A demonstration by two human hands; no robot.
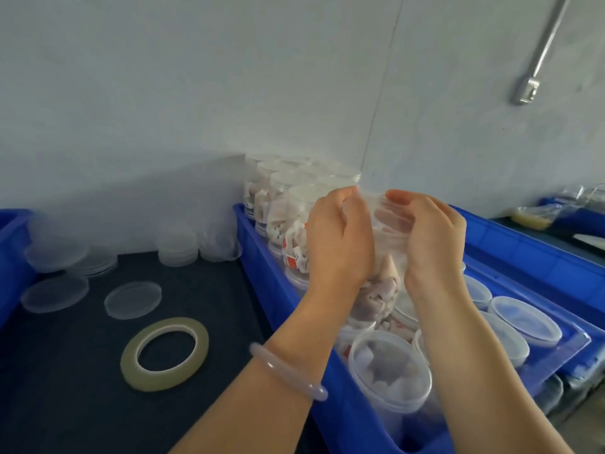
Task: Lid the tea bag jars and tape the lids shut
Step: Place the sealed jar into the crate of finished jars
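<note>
**Lid being seated on a jar, both hands at the rim**

Bearings are clock positions taken from the jar in hand.

- 9 o'clock, far edge: corner of a blue bin (13, 250). Inboard of it, a dark mat (82, 404) carries stacked spare lids (176, 250) and a loose lid (132, 299) lying flat.
- 8 o'clock: tape roll (129, 362), flat on the mat, well apart from the hands and untouched.
- 11 o'clock: row of filled jars (278, 204) standing inside the blue crate (258, 257).
- Centre: left hand (340, 237) and right hand (432, 237) both curl round the upper part of the jar (386, 280), fingertips meeting over the lid (388, 221). The jar is held above the crate, tea bags showing between the wrists.
- Axis: the jar's long axis runs 6 to 12, mouth and lid toward 12, base toward the person. Whether it leans away I cannot tell.
- 4 o'clock: lidded jars (523, 319) lie in the crate.

Risks, as judged:
- The lid may seat crooked — uneven fingertip pressure would snap one side only, and tape would then seal a gap.
- Hard squeezing could bow the thin wall and pop the lid off.
- A tea bag tag could catch under the rim.
- Freeing a hand to reach the tape leaves one grip; the jar could drop onto those below.
</note>
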